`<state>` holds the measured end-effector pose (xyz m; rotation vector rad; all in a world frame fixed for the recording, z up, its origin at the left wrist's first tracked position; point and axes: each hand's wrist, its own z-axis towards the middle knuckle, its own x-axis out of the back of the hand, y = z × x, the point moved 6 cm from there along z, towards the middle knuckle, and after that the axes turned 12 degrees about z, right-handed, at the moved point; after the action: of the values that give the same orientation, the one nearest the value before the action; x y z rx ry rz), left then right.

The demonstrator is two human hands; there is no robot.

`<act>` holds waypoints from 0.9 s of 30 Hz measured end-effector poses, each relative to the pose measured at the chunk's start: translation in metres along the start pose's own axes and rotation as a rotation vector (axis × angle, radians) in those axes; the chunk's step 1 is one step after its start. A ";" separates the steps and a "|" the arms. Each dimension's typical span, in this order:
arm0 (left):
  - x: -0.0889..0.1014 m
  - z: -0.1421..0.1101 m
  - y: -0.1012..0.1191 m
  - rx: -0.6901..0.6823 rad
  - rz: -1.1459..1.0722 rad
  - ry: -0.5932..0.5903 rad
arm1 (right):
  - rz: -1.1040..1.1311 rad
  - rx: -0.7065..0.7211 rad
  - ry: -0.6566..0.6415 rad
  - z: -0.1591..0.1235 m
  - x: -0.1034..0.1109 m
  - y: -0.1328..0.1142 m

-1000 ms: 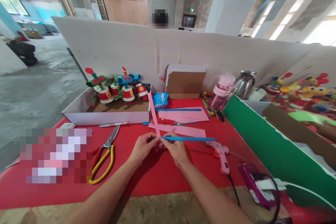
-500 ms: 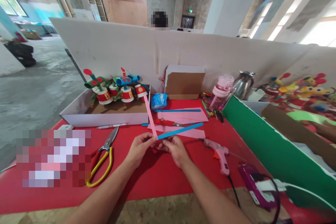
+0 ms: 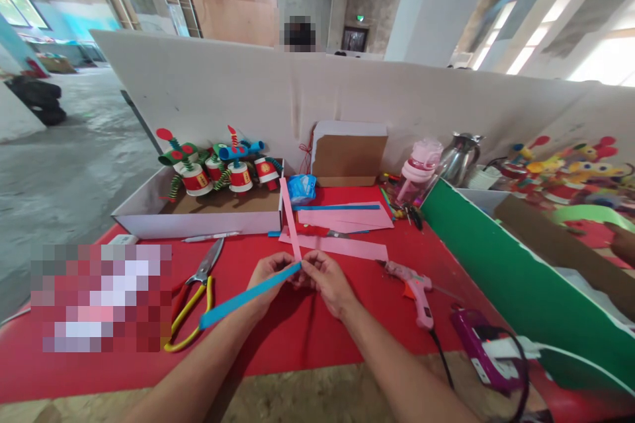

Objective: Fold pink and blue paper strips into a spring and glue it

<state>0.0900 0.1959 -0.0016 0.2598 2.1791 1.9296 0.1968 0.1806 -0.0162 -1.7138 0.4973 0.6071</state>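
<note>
Two paper strips meet at one end between my hands, above the red tabletop (image 3: 278, 344). The pink paper strip (image 3: 290, 218) points away from me, and the blue paper strip (image 3: 248, 297) slants toward me across my left wrist. My left hand (image 3: 270, 277) is closed on the joined end from the left. From the right, my right hand (image 3: 322, 277) pinches the same end, with thumb and finger at the blue strip's tip. Behind them lie pink paper sheets (image 3: 342, 248) and a red-handled tool (image 3: 317, 231).
Scissors with yellow and red handles (image 3: 198, 291) lie left. A pink glue gun (image 3: 414, 287) and a purple power bank (image 3: 489, 350) lie right. A white box (image 3: 198, 225) holds several paper-cup figures (image 3: 241, 178). A green panel (image 3: 516, 264) borders the right side.
The blue strip has swung from pointing right to pointing left and toward me, folding over at the joint. The pink strip has tilted slightly more upright.
</note>
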 end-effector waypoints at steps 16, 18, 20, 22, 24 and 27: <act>0.003 0.005 -0.006 -0.030 0.075 0.014 | -0.049 0.090 0.141 0.003 0.011 -0.004; 0.001 0.003 -0.004 -0.049 0.096 0.005 | -0.037 0.112 0.166 0.004 0.013 -0.006; -0.001 0.002 -0.001 -0.065 0.169 0.003 | -0.017 0.136 0.184 0.004 0.014 -0.008; -0.001 0.000 0.002 -0.080 0.245 0.011 | -0.015 0.149 0.193 0.003 0.014 -0.010; 0.000 0.000 0.004 -0.101 0.278 0.046 | -0.043 0.147 0.186 0.002 0.012 -0.011; 0.005 0.000 0.004 -0.121 0.263 0.113 | -0.106 0.151 0.148 0.001 0.009 -0.011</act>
<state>0.0848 0.1982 0.0025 0.4470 2.1791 2.2586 0.2109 0.1840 -0.0136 -1.6361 0.5391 0.3596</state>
